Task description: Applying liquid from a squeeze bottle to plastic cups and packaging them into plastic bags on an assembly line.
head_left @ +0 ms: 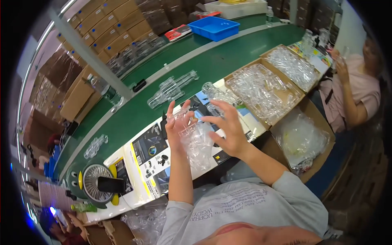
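Observation:
My left hand (175, 134) is raised over the work surface, its fingers curled around a clear plastic piece (188, 130). Facing it, my right hand (230, 134) has its fingers and thumb spread, close to the piece's right side; no hold on it shows. Below and between the hands lies crumpled clear plastic (199, 153); whether it is a bag or loose parts is hard to tell. More clear plastic parts (218, 94) rest just beyond my right hand. The surface under them is covered with printed cardboard (150, 143).
Open cartons of clear parts (261, 87) stand at the right, beside a carton of plastic bags (304, 141). A green belt (143, 110) carries clustered clear parts (171, 87). A fan (96, 183) with a phone (111, 185) is left. Beyond sits a blue tray (214, 28). A co-worker (351, 85) sits right.

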Available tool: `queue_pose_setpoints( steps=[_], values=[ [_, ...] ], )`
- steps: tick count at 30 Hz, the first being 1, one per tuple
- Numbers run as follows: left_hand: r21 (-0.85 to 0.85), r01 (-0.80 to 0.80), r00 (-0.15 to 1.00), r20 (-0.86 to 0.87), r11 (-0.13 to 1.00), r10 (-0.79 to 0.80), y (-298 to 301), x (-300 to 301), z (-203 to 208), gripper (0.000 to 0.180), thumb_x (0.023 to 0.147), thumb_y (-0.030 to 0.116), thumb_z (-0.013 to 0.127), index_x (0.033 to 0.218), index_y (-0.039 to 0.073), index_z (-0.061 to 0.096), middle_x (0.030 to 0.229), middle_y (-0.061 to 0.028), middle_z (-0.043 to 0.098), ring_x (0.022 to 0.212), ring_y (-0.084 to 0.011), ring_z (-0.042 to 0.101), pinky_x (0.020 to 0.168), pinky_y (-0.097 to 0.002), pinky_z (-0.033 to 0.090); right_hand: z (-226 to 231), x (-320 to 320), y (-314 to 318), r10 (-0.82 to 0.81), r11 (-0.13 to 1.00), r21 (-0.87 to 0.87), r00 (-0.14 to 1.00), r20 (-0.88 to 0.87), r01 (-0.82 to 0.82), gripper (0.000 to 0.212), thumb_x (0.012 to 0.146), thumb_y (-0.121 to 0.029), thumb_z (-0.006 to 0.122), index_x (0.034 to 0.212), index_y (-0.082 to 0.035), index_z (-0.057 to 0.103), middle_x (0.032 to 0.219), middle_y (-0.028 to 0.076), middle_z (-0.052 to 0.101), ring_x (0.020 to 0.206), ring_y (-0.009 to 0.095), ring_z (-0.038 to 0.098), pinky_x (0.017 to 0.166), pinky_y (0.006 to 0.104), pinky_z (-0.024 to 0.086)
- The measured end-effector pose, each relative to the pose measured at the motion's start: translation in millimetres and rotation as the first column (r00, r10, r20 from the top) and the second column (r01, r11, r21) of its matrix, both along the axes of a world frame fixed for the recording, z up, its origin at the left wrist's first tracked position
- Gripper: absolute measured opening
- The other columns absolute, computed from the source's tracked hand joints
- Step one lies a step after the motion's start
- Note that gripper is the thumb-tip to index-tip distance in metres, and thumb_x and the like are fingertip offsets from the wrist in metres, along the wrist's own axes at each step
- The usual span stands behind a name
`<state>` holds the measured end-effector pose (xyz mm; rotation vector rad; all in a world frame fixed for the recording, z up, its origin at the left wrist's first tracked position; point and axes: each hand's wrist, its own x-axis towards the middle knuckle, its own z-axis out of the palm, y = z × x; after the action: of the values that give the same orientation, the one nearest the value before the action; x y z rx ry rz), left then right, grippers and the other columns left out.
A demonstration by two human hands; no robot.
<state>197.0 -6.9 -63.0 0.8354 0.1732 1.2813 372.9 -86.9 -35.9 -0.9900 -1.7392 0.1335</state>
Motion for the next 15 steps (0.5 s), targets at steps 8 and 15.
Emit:
queue_pose_setpoints(
  steps=[8, 15],
  values=[
    [0.063, -0.078, 0.979, -0.182, 0.995, 0.088, -0.9, 18.6, -1.3, 0.067, 0.079, 0.032, 0.055, 0.135, 0.012, 0.023, 0.13, -0.0256, 0.038, 0.096, -0.0256, 0.057, 0.082, -0.0377, 0.049, 11.1, -9.5, 19.9, -0.143, 0.985, 0.115, 0.976, 0.162, 0.126, 0.034, 0.08, -0.04, 0.061, 0.113, -0.032, 0.058, 0.142, 0.013, 0.026, 0.131, 0.04, 0.018, 0.101, 0.0597, 0.017],
    [0.117, 0.047, 0.99, -0.135, 0.992, -0.031, 26.1, 2.4, -22.6, 0.072, 0.078, 0.031, 0.054, 0.14, 0.016, 0.019, 0.137, -0.0294, 0.029, 0.101, -0.0329, 0.055, 0.085, -0.0417, 0.048, -8.2, -2.0, 32.4, -0.175, 0.981, 0.108, 0.971, 0.162, 0.159, 0.026, 0.076, -0.038, 0.063, 0.101, -0.031, 0.066, 0.145, 0.009, 0.026, 0.132, 0.041, 0.017, 0.101, 0.0621, 0.017]
  ],
)
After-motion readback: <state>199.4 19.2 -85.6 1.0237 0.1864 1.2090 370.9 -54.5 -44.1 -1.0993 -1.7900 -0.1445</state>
